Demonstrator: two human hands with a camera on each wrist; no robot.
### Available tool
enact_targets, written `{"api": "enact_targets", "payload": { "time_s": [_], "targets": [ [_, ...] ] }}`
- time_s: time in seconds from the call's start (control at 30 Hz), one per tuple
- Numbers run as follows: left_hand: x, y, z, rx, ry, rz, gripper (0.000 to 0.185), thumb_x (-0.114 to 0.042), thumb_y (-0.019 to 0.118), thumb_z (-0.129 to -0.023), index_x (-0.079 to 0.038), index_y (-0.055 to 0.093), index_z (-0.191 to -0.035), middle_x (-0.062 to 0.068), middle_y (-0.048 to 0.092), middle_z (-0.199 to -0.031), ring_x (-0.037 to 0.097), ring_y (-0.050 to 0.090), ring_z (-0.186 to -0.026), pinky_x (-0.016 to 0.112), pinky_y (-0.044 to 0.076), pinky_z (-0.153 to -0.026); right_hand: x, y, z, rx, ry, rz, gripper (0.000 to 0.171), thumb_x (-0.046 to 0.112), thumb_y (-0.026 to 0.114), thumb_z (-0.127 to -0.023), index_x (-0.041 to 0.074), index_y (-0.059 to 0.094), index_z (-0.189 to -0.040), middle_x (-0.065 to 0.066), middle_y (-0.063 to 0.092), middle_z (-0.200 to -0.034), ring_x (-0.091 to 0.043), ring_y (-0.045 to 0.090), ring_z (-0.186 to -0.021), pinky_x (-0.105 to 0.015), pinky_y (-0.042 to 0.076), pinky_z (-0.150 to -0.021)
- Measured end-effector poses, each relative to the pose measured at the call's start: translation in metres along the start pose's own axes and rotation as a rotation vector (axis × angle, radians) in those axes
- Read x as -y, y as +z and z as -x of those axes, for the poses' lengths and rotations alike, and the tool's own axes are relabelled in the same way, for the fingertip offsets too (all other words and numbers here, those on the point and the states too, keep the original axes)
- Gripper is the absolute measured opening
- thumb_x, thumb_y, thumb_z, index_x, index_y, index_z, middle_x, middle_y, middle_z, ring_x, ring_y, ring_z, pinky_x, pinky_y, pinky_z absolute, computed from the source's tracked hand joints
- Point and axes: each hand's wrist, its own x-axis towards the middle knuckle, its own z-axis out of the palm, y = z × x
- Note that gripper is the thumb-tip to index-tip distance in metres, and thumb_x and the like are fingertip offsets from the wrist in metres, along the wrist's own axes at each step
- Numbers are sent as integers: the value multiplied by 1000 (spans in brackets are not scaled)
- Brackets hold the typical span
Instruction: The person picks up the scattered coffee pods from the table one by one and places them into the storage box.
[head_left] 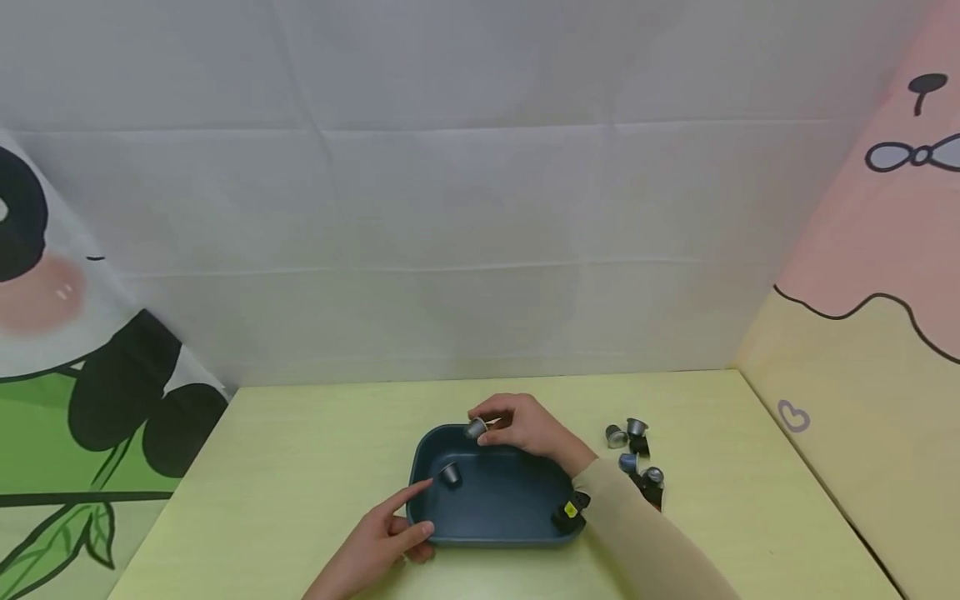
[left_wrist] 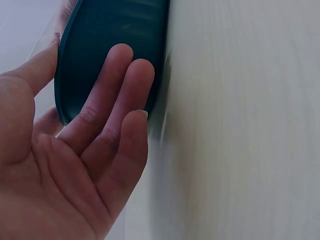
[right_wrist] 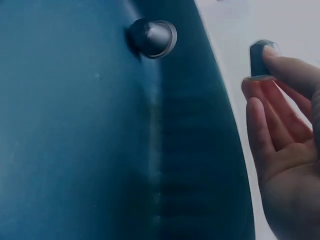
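Right hand (head_left: 525, 427) pinches a small silver coffee capsule (head_left: 476, 428) over the far rim of a dark teal plastic tray (head_left: 501, 504). Left hand (head_left: 378, 537), fingers straight, steadies the tray's near-left corner. One capsule (head_left: 450, 475) lies inside w/ approx. five more (head_left: 633, 450) left on the pale green worktop (head_left: 300, 467).

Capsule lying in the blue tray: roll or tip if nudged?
Probably rolls: the capsule lies on its side on the smooth tray floor, and its tapered body would likely curve its path. Seemingly light: the right hand holds a similar capsule by the fingertips.
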Motion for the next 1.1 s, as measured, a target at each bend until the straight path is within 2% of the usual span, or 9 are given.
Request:
{"api": "enact_targets", "payload": {
  "time_s": [0.13, 0.27, 0.4, 0.53, 0.87, 1.1],
  "targets": [
    [-1, 1, -1, 7, 10, 4, 64, -28, 64, -99, -9, 37, -154, 13, 72, -77, 29, 72, -76, 29, 48, -62, -18, 7, -1, 77, -10, 81, 36, 4, 77, -87, -1, 69, -122, -10, 68, -116, -18, 67, -94, -31, 55, -82],
    [-2, 2, -2, 10, 9, 5, 64, -28, 64, -99, -8, 37, -154, 12, 73, -78, 28, 72, -77, 29, 49, -64, -27, 11, -3, 140, 31, 144, 37, 7, 78, -87, 2, 70, -122, -4, 69, -118, -7, 67, -93, -24, 54, -79],
    [-2, 1, -2, 18, 8, 6, 65, -28, 64, -99, -7, 36, -154, 13, 73, -78, 29, 72, -78, 30, 50, -66, -28, 15, -3, 192, 83, 154, 37, 6, 79, -86, 3, 71, -122, -3, 69, -116, -6, 68, -93, -22, 54, -77],
    [0, 1, -3, 22, 8, 9, 65, -28, 64, -99, -7, 36, -154, 13, 73, -78, 29, 72, -78, 30, 49, -64, -29, 19, -4, 224, 121, 173, 37, 5, 79, -85, 4, 71, -121, -2, 69, -115, -5, 67, -95, -21, 54, -77],
    [3, -2, -2, 15, -3, -4, 63, -29, 64, -99, -8, 38, -153, 12, 72, -78, 28, 71, -75, 29, 48, -60, -36, 29, -8, 264, 160, 275, 35, 9, 80, -85, 12, 73, -119, 4, 69, -114, -2, 67, -91, -18, 52, -75],
    [3, -3, -2, 24, -6, 26, 63, -27, 64, -99, -7, 37, -153, 14, 73, -79, 29, 71, -76, 31, 48, -57, -39, 30, -9, 273, 168, 328, 36, 12, 81, -85, 16, 73, -120, 8, 68, -115, -1, 65, -91, -18, 51, -75]
  ]
}}
